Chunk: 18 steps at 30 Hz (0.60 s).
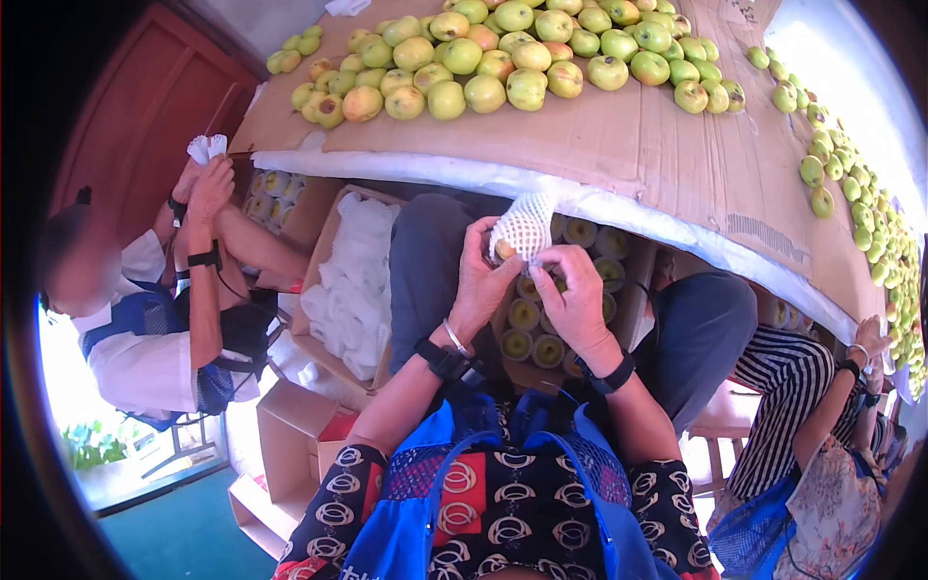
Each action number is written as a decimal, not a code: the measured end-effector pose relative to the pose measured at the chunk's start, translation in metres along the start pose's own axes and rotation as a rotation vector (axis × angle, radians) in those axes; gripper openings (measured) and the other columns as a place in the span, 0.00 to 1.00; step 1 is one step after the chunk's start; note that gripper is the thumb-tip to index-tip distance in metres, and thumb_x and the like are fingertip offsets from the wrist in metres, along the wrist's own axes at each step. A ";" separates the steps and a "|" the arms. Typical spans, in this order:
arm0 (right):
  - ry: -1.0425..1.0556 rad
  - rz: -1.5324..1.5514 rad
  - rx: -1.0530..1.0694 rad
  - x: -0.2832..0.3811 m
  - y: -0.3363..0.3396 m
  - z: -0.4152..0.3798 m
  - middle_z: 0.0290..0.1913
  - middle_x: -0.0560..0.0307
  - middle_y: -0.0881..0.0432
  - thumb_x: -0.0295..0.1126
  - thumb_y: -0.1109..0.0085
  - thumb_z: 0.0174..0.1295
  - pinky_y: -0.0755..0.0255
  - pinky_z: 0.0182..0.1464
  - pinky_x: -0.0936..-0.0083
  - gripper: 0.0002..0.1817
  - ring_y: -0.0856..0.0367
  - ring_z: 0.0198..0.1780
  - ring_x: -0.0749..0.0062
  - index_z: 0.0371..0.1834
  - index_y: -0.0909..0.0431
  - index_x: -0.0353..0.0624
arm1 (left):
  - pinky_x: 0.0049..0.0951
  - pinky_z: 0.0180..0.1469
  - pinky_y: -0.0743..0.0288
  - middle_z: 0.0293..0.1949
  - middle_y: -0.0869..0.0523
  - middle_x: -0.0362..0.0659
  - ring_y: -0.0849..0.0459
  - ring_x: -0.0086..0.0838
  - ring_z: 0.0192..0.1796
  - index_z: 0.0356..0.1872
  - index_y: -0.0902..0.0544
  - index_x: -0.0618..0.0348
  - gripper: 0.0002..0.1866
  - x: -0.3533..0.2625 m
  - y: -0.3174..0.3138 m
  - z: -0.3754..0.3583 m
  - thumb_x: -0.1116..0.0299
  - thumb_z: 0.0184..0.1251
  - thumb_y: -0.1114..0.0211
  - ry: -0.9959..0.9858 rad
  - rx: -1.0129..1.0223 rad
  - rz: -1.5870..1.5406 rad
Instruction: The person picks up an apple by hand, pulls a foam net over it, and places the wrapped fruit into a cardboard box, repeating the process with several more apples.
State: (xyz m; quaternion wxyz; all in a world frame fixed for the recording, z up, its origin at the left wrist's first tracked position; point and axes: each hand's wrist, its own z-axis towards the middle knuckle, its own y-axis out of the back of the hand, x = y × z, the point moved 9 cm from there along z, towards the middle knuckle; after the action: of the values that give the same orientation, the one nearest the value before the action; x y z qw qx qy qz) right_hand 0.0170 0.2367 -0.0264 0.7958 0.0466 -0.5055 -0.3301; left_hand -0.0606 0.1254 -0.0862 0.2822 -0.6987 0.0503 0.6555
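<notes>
An apple [505, 249] sits in my left hand [480, 280], partly inside a white foam net [528, 220] whose loose end points up and away from me. My left fingers are wrapped round the apple and net. On the near right side, my right hand [578, 298] pinches at the net's lower edge with thumb and fingertips. Below my hands, between my knees, a box holds several netted apples [547, 350] standing in rows. Much of that box is hidden by my hands and arms.
Many green-yellow apples [446, 101] lie on the cardboard-covered table [619, 145] ahead. White foam nets [350, 280] fill a box at my left. One co-worker [145, 338] sits at the left holding white nets [206, 147]; another co-worker [831, 483] sits at the right. Cardboard boxes [290, 425] stand lower left.
</notes>
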 end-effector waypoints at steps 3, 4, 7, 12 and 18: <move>-0.303 0.093 -0.047 -0.012 0.012 -0.001 0.39 0.52 0.24 0.34 0.32 0.48 0.26 0.38 0.73 0.26 0.23 0.40 0.65 0.50 0.31 0.40 | 0.27 0.54 0.30 0.50 0.27 0.44 0.26 0.27 0.53 0.56 0.35 0.60 0.29 -0.007 0.004 0.002 0.77 0.53 0.32 -0.100 -0.024 0.257; -0.395 0.175 0.020 -0.017 0.006 0.000 0.44 0.53 0.25 0.36 0.30 0.46 0.25 0.43 0.73 0.36 0.24 0.45 0.69 0.58 0.38 0.40 | 0.28 0.52 0.29 0.49 0.26 0.46 0.25 0.31 0.52 0.53 0.32 0.61 0.29 -0.015 0.003 0.001 0.76 0.48 0.30 -0.187 -0.040 0.507; -0.351 0.436 0.024 -0.049 -0.020 -0.015 0.47 0.53 0.27 0.34 0.32 0.48 0.24 0.42 0.73 0.36 0.24 0.48 0.70 0.60 0.39 0.39 | 0.26 0.52 0.27 0.50 0.25 0.43 0.25 0.25 0.53 0.54 0.31 0.61 0.28 -0.048 -0.023 -0.010 0.77 0.49 0.30 -0.394 0.001 0.938; -0.579 0.860 -0.041 -0.049 -0.027 -0.024 0.49 0.53 0.29 0.30 0.36 0.55 0.26 0.46 0.79 0.28 0.26 0.49 0.75 0.55 0.40 0.36 | 0.26 0.49 0.25 0.49 0.23 0.45 0.22 0.25 0.48 0.50 0.28 0.63 0.23 -0.042 -0.015 -0.010 0.76 0.52 0.31 -0.273 0.035 0.703; -0.621 0.913 -0.078 -0.061 -0.028 -0.030 0.48 0.54 0.29 0.28 0.36 0.55 0.26 0.47 0.81 0.26 0.27 0.49 0.77 0.53 0.40 0.35 | 0.26 0.44 0.24 0.46 0.22 0.46 0.20 0.28 0.45 0.44 0.25 0.64 0.14 -0.044 -0.013 -0.010 0.77 0.56 0.36 -0.326 0.056 0.520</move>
State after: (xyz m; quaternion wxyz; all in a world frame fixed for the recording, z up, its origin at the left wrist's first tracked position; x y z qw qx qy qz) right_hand 0.0120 0.2423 -0.0996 0.6728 -0.3063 -0.6727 0.0318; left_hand -0.0522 0.1183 -0.0407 0.1286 -0.5399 0.1996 0.8075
